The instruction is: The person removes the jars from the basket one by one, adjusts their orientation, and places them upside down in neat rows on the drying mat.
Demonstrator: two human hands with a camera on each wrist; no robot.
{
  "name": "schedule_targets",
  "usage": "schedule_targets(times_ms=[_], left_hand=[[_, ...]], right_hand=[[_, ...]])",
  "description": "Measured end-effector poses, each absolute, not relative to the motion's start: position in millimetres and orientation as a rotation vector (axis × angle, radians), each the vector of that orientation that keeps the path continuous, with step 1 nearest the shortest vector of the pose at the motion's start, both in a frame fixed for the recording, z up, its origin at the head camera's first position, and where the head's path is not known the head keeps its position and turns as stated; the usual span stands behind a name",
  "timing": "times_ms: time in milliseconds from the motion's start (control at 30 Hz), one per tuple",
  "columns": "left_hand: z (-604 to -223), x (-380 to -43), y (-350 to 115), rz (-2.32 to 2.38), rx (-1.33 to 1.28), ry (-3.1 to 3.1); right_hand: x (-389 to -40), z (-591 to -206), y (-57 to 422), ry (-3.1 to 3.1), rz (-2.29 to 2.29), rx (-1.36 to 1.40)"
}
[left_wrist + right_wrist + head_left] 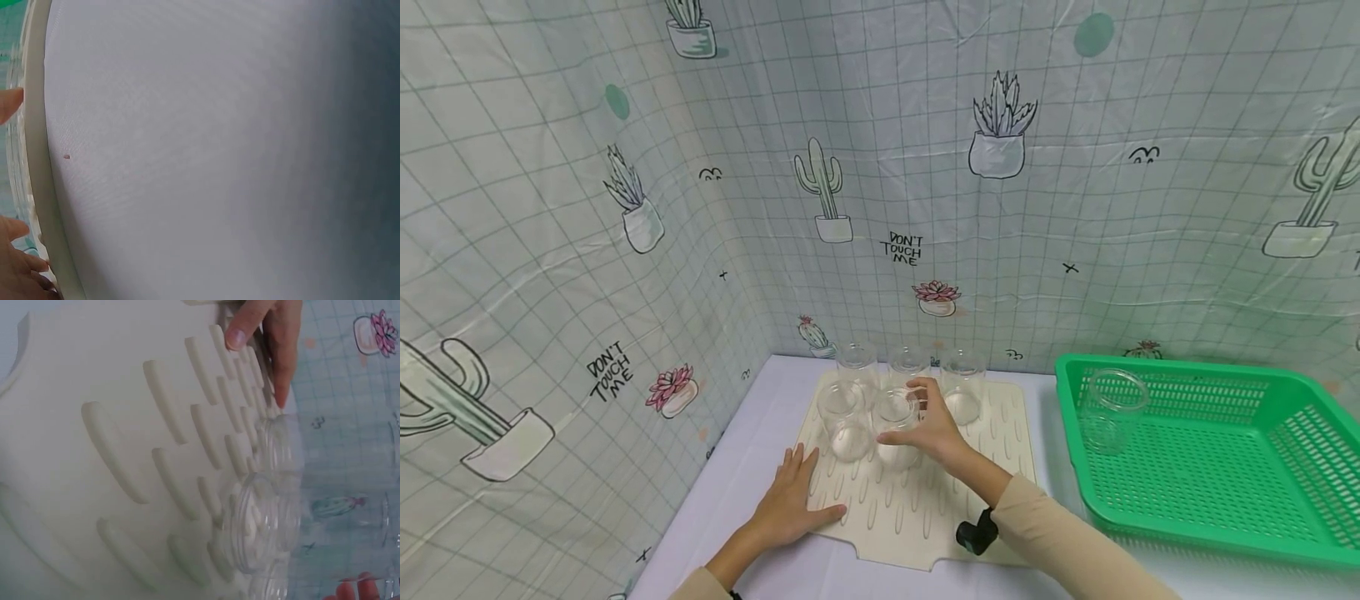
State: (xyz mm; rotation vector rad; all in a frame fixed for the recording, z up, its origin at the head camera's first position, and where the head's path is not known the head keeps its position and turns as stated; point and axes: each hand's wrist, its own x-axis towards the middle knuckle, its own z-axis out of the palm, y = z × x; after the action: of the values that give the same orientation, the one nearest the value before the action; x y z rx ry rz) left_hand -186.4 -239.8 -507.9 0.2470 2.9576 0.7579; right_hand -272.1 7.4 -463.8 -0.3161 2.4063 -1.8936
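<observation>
My right hand (936,429) holds a clear jar (895,417) around its sides, upright over the cream ridged mat (891,525). In the right wrist view, the round base of the held jar (253,525) is close to the mat's ridges, and its fingertips (362,586) show at the lower edge. To its left stands another clear jar (847,421). Behind them is a row of three more: a left jar (856,367), a middle jar (908,362) and a right jar (962,387). My left hand (790,500) rests with spread fingers on the mat's left edge.
On the right sits a green plastic basket (1072,450) with slotted sides, with one clear jar (1108,412) in its left back corner. A white cloth (707,508) covers the table. Grid-patterned curtains (880,183) hang behind and to the left.
</observation>
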Motion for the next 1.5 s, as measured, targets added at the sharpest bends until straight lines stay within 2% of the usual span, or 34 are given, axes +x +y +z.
schedule_targets(times_ms=[400, 767, 1200, 1500], left_hand=[[-505, -185, -239, 0.767, 0.256, 2.946], [-508, -185, -238, 0.793, 0.308, 2.936], [-511, -186, -238, 0.784, 0.343, 2.918], [-514, -185, -240, 0.736, 0.336, 2.906]], right_hand=[[-276, -428, 41, 2.361, -1.900, -0.368], [-276, -387, 105, 2.413, -1.958, -0.465], [-278, -358, 189, 2.667, -1.882, -0.358], [-282, -358, 245, 2.775, -1.827, -0.220]])
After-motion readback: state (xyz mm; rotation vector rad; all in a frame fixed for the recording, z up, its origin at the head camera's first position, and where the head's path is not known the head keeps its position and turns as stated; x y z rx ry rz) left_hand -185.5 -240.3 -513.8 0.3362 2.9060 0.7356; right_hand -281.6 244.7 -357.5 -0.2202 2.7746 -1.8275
